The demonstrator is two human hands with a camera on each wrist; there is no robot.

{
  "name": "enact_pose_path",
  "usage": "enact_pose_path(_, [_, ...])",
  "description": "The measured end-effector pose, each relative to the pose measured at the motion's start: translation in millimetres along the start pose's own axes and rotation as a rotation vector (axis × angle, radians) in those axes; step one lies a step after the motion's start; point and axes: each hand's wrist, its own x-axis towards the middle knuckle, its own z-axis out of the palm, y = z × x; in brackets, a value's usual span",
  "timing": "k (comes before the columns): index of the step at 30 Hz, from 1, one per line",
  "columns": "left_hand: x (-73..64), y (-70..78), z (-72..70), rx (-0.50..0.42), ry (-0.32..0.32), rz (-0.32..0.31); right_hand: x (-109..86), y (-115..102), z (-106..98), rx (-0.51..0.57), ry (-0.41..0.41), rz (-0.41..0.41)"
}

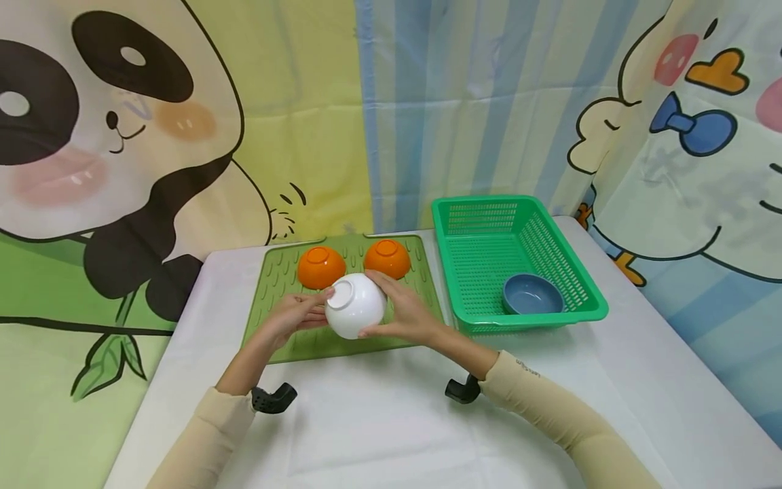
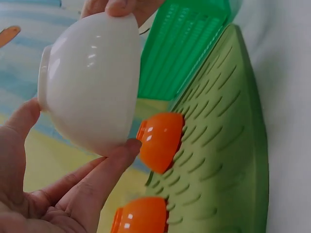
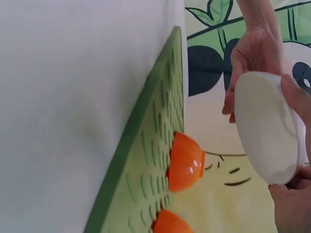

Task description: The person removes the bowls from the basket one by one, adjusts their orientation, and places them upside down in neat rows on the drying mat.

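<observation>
Both hands hold a white bowl [image 1: 360,311] above the green mat [image 1: 293,348], its foot tipped toward the upper left in the head view. The left hand [image 1: 292,316] has its thumb on the foot ring and a forefinger at the rim, plain in the left wrist view. From the other side, the right hand [image 1: 411,315] grips the bowl by its rim, thumb and fingers spread apart along it. In the right wrist view the white inside [image 3: 265,128] of the bowl shows. Two orange bowls [image 1: 320,269] [image 1: 388,257] sit upside down on the mat behind it.
Right of the mat stands a green slotted basket [image 1: 444,265]. A blue bowl [image 1: 533,296] sits upright in its front right part. The white table [image 1: 391,421] stretches toward the person, and a printed curtain [image 1: 318,102] hangs behind.
</observation>
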Motion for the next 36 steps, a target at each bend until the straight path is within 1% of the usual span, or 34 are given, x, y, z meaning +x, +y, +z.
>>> enact_pose_path(2, [-0.9, -1.5, -9.7, -0.006, 0.018, 0.000, 5.7, -3, 10, 0.001, 0.010, 0.015])
enact_pose_path(3, [-0.9, -2.6, -15.1, 0.001, 0.020, 0.002, 8.9, -4, 16, -0.002, 0.010, 0.028])
enact_pose_path(5, [-0.8, -4.7, -25.2, 0.019, 0.043, -0.002, 16.1, -4, 27, 0.004, 0.009, 0.038])
enact_pose_path(8, [1.4, -9.1, -39.1, 0.042, 0.087, -0.024, 26.8, -1, 45, -0.012, 0.003, 0.063])
enact_pose_path(11, [5.5, -14.7, -48.8, 0.056, 0.130, -0.053, 35.1, 5, 63, -0.031, -0.013, 0.097])
enact_pose_path(15, [12.2, -24.6, -57.1, 0.078, 0.164, -0.089, 41.5, 15, 83, -0.041, -0.039, 0.135])
enact_pose_path(18, [17.7, -33.2, -61.1, 0.076, 0.189, -0.110, 43.5, 20, 93, -0.024, -0.058, 0.161])
enact_pose_path(22, [23.0, -42.9, -64.7, 0.068, 0.188, -0.132, 44.2, 22, 100, 0.011, -0.092, 0.209])
enact_pose_path(25, [23.7, -46.3, -65.9, 0.088, 0.185, -0.135, 44.9, 23, 104, 0.026, -0.115, 0.241])
enact_pose_path(28, [23.4, -46.1, -64.9, 0.142, 0.202, -0.135, 45.7, 25, 107, 0.019, -0.134, 0.256])
enact_pose_path(32, [23.5, -43.8, -62.1, 0.235, 0.231, -0.155, 45.7, 28, 111, 0.018, -0.149, 0.257])
enact_pose_path(36, [23.3, -42.6, -59.8, 0.291, 0.242, -0.166, 45.1, 30, 113, 0.033, -0.151, 0.252])
